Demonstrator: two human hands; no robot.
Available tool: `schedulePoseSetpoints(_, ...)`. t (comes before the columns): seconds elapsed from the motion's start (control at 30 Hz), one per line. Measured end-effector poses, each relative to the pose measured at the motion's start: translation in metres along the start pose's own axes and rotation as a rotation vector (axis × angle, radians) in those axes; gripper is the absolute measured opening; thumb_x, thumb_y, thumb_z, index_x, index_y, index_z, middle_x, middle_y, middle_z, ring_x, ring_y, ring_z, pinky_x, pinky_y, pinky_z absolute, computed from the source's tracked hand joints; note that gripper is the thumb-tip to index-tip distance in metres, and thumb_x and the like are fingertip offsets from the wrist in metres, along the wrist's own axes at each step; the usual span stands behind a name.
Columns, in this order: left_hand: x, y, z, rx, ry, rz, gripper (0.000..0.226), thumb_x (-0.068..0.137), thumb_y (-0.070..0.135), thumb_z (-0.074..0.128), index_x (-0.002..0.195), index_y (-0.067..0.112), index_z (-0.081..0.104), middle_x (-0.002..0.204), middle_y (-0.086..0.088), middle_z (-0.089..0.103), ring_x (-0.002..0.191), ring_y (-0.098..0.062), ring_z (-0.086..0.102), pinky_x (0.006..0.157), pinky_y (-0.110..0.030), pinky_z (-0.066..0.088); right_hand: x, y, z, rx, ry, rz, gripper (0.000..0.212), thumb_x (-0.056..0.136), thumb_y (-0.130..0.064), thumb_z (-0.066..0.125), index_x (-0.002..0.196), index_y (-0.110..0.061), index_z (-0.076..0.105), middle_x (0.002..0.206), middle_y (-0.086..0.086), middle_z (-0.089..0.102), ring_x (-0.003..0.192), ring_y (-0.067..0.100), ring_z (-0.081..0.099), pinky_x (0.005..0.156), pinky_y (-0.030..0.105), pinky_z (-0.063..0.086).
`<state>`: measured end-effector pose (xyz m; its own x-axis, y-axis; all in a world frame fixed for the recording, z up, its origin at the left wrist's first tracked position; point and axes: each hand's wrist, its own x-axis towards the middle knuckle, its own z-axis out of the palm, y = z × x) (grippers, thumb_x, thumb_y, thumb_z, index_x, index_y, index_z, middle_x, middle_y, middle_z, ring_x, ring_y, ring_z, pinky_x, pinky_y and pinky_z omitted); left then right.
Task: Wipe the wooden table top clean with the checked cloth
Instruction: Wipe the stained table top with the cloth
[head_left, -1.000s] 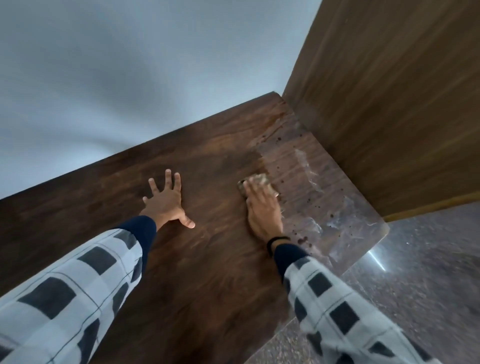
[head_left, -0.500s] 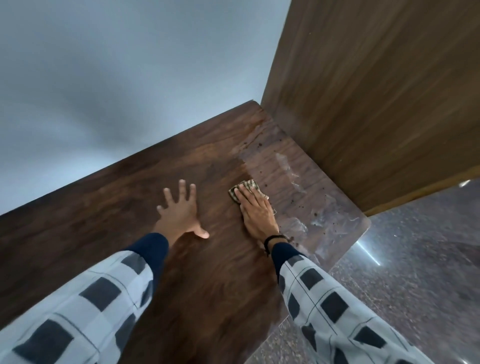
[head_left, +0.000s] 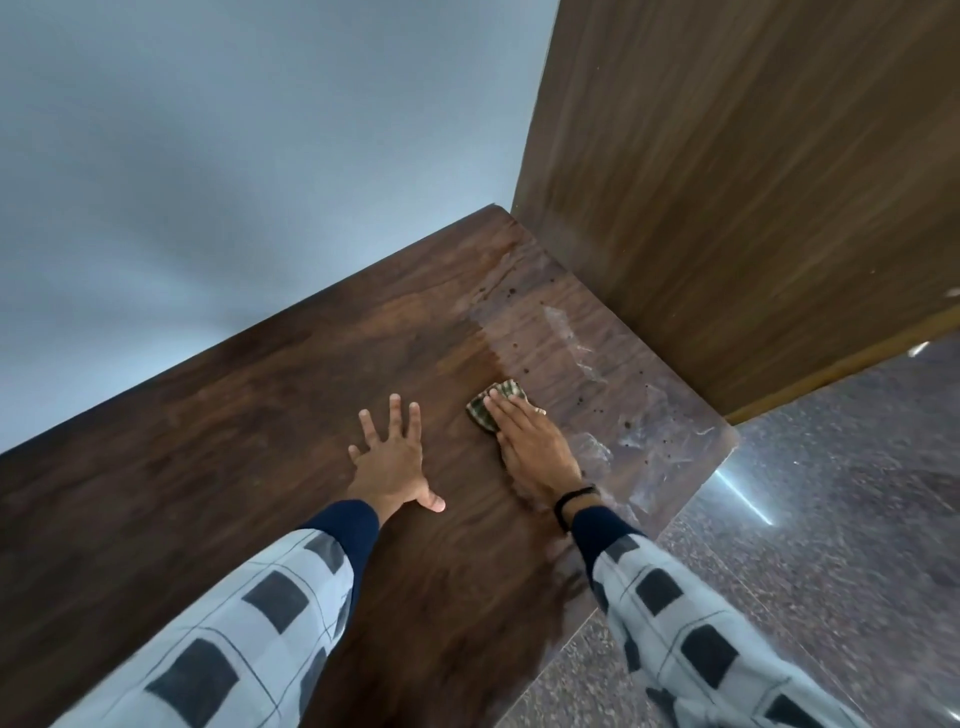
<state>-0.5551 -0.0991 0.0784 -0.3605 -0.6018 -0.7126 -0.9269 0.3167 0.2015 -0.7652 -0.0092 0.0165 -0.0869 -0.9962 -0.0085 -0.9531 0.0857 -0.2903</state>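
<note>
**Q:** Where is the checked cloth?
**A:** The checked cloth (head_left: 479, 413) lies bunched on the counter (head_left: 249, 447), in the half nearer the wooden panel (head_left: 753, 208). It sits where the dark wood meets a pale smeared patch (head_left: 587, 358), which covers the counter end along the panel-side edge.

**Q:** What is the state of the right hand?
**A:** The right hand (head_left: 535, 447) lies flat on top of the cloth, fingers straight and close together, pressing it onto the counter. No finger curls round the fabric. Most of the cloth is hidden beneath the hand, and folds show only at the fingertips and along the hand's left side. A black band (head_left: 574, 501) circles the wrist.

**Q:** And the left hand?
**A:** The left hand (head_left: 389, 462) rests palm-down on bare wood, near the right hand on the side away from the panel. Its fingers are straight and spread, and the thumb points toward the right hand. It holds nothing and does not touch the cloth.

**Q:** What is the surface condition?
**A:** Dark specks (head_left: 631, 423) are scattered across the smeared patch, from the far corner toward the corner beside the floor (head_left: 841, 545).

**Q:** What surrounds the counter?
**A:** A grey wall (head_left: 208, 156) runs along the far edge, and the panel stands along the adjoining edge. Both arms wear checked sleeves (head_left: 234, 623) with dark blue cuffs.
</note>
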Motion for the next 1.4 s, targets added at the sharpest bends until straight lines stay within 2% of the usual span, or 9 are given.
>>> schedulePoseSetpoints(0.17, 0.003, 0.002, 0.001, 0.008, -0.003, 0.000, 0.154, 0.061, 0.049, 0.092, 0.154, 0.022, -0.027, 0.155, -0.001, -0.043, 0.143, -0.047, -0.030, 0.115, -0.069, 0.010, -0.042, -0.034, 0.003, 0.036, -0.033, -0.127, 0.057, 0.106, -0.024, 0.035, 0.161, -0.026, 0.021, 0.168, -0.010, 0.017, 0.154, 0.015, 0.012, 0.124, 0.035, 0.007)
schedulePoseSetpoints(0.23, 0.003, 0.002, -0.001, 0.005, 0.005, -0.002, 0.154, 0.060, 0.049, 0.092, 0.154, 0.022, -0.028, 0.155, -0.001, -0.044, 0.143, -0.047, -0.030, 0.115, -0.069, 0.010, -0.034, -0.012, -0.002, 0.014, -0.047, -0.170, 0.058, 0.105, -0.021, 0.037, 0.161, -0.026, 0.022, 0.167, -0.010, 0.019, 0.154, 0.015, 0.015, 0.126, 0.039, 0.012)
schedulePoseSetpoints(0.37, 0.000, -0.001, -0.005, 0.004, 0.005, -0.009, 0.153, 0.060, 0.049, 0.092, 0.154, 0.023, -0.027, 0.155, -0.001, -0.043, 0.143, -0.047, -0.029, 0.115, -0.070, 0.010, -0.022, -0.017, 0.000, 0.070, 0.065, 0.098, 0.055, 0.105, -0.019, 0.038, 0.159, -0.020, 0.029, 0.167, -0.003, 0.023, 0.155, 0.018, 0.015, 0.124, 0.047, 0.023)
schedulePoseSetpoints(0.57, 0.000, 0.002, -0.001, -0.006, -0.006, -0.003, 0.152, 0.062, 0.048, 0.092, 0.154, 0.023, -0.026, 0.155, -0.001, -0.043, 0.143, -0.047, -0.030, 0.115, -0.070, 0.008, -0.069, -0.006, 0.001, -0.008, -0.093, -0.254, 0.056, 0.106, -0.020, 0.034, 0.161, -0.023, 0.021, 0.167, -0.005, 0.021, 0.154, 0.017, 0.017, 0.125, 0.044, 0.020)
schedulePoseSetpoints(0.73, -0.002, -0.001, 0.000, -0.005, 0.013, 0.006, 0.153, 0.060, 0.049, 0.092, 0.155, 0.023, -0.024, 0.157, -0.001, -0.041, 0.144, -0.046, -0.029, 0.115, -0.070, 0.008, -0.065, -0.020, -0.002, 0.037, 0.025, 0.085, 0.055, 0.106, -0.022, 0.038, 0.160, -0.019, 0.026, 0.167, -0.005, 0.022, 0.155, 0.015, 0.012, 0.126, 0.044, 0.017)
schedulePoseSetpoints(0.9, -0.002, 0.000, -0.002, -0.004, 0.010, 0.009, 0.153, 0.059, 0.050, 0.092, 0.155, 0.023, -0.024, 0.157, -0.001, -0.041, 0.144, -0.046, -0.028, 0.115, -0.070, 0.008, -0.096, 0.013, -0.011, -0.073, -0.089, -0.288, 0.055, 0.106, -0.022, 0.035, 0.160, -0.020, 0.024, 0.165, 0.000, 0.028, 0.152, 0.019, 0.025, 0.126, 0.041, 0.019)
schedulePoseSetpoints(1.03, -0.004, -0.002, 0.001, -0.015, 0.009, -0.001, 0.152, 0.060, 0.047, 0.092, 0.155, 0.024, -0.024, 0.157, 0.001, -0.041, 0.144, -0.045, -0.029, 0.114, -0.070, 0.007, -0.076, 0.017, -0.022, 0.007, -0.019, 0.086, 0.052, 0.107, -0.028, 0.034, 0.159, -0.020, 0.030, 0.165, -0.002, 0.029, 0.153, 0.020, 0.024, 0.121, 0.050, 0.028)
schedulePoseSetpoints(1.23, 0.001, 0.001, -0.001, -0.001, 0.004, 0.002, 0.154, 0.059, 0.048, 0.093, 0.155, 0.024, -0.024, 0.156, 0.000, -0.042, 0.143, -0.047, -0.029, 0.112, -0.072, 0.009, -0.132, 0.013, -0.014, -0.076, -0.119, -0.364, 0.051, 0.109, -0.027, 0.030, 0.159, -0.024, 0.027, 0.165, -0.004, 0.029, 0.153, 0.017, 0.022, 0.126, 0.038, 0.016)
schedulePoseSetpoints(1.4, -0.001, 0.001, -0.002, -0.007, 0.012, -0.002, 0.153, 0.059, 0.047, 0.094, 0.156, 0.025, -0.023, 0.157, 0.002, -0.041, 0.144, -0.047, -0.028, 0.113, -0.072, 0.009, -0.108, 0.014, -0.019, 0.014, 0.018, 0.044, 0.051, 0.107, -0.027, 0.034, 0.158, -0.022, 0.033, 0.162, -0.005, 0.034, 0.151, 0.018, 0.026, 0.119, 0.049, 0.031)
